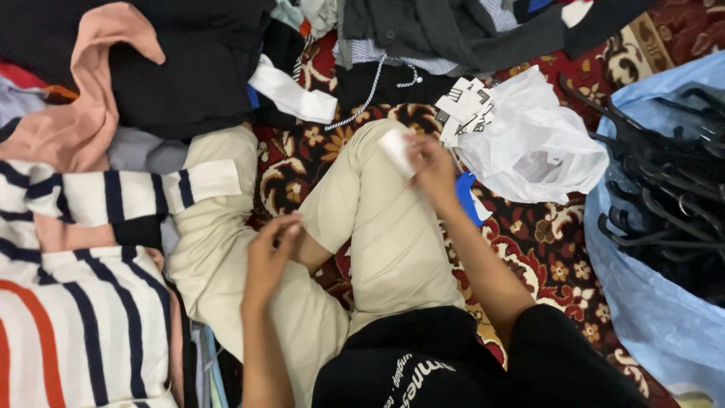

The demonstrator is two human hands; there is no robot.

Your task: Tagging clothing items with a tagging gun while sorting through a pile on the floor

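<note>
From the head view we see our right hand (432, 168) pinching a small white tag (396, 149) above our knee — the left hand (268, 253) hangs empty, fingers loosely curled. White plastic bag (532, 143) lies just beside, on the patterned carpet (544, 249).

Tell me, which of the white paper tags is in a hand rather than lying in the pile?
The single white tag pinched in the right hand above the knee. The other tags lie loosely heaped on the carpet, beside the white plastic bag.
</note>
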